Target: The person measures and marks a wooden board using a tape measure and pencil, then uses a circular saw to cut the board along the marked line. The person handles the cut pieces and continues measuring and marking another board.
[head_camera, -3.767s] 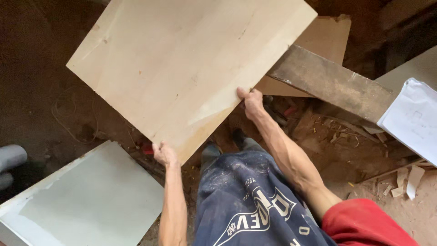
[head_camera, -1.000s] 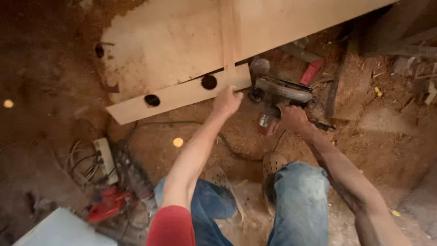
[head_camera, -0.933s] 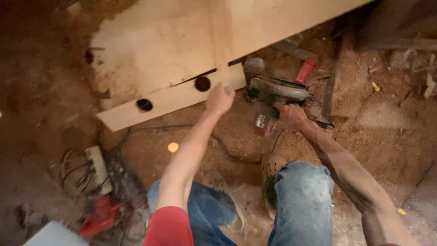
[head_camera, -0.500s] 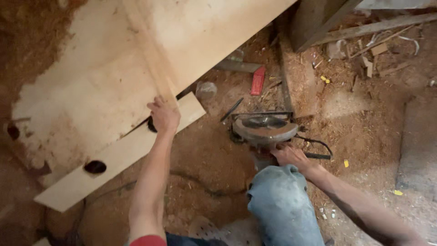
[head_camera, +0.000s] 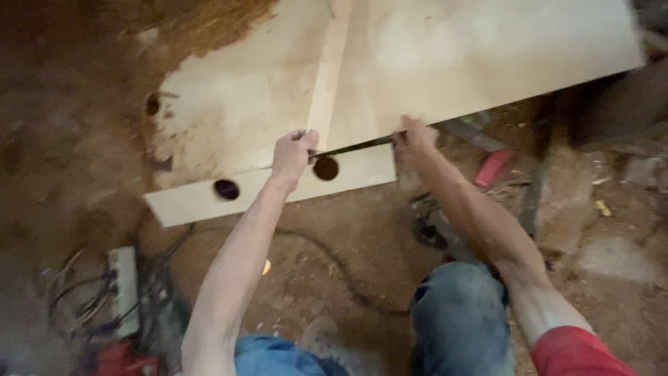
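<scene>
Left hand clenched at the near edge of the large plywood board, fingers curled about the end of a narrow wooden strip lying upright across the sheet. Right hand pressed on the same near edge further right, fingers bent over it; whether gripping or merely resting, cannot tell, blurred. Between the two hands, a dark thin gap along the edge, perhaps a slim tool or only shadow; too blurred to say.

Just below both hands, one lighter plank running aslant from lower left to right, touching the board's edge, with two round dark holes: one right under the left hand, one further left. A third dark hole near the left end of the board beneath.

Two bare forearms reaching up from below; one red sleeve at the right arm. Two knees in blue jeans at the bottom.

Further out, sawdust-covered earth floor. One black cable curving across it below the plank. One white power strip at lower left among tangled wires, one red tool near the bottom edge beside it. One red-handled object to the right of the right hand, near the board's edge. Dark power tool partly hidden under the right forearm.
</scene>
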